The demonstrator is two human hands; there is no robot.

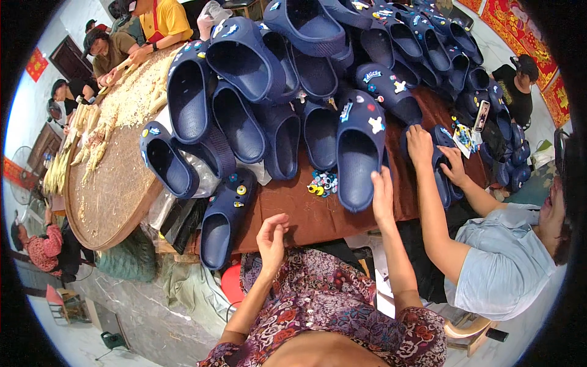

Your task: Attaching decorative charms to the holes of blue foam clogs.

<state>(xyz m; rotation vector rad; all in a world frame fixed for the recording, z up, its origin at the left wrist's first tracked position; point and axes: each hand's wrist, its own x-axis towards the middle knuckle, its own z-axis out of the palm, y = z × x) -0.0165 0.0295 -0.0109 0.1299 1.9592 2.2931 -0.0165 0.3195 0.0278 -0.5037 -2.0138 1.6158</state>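
A navy clog (358,153) with small coloured charms on its toe stands at the table's near edge, its heel toward me. My right hand (383,197) grips its right rim near the heel, thumb at the edge. Over my lap, my left hand (272,240) is raised, loosely curled and open, with nothing visible in it. Left of the gripped clog lies a small heap of colourful charms (322,183). Another navy clog (221,220) hangs over the table edge, nearest my left hand.
Many navy clogs (247,61) are piled on the brown-covered table (275,208). At the right, a co-worker's hands (422,147) touch another clog. A round woven tray (116,196) holds pale strips at the left, with people working beyond. A red stool (232,284) stands below the table.
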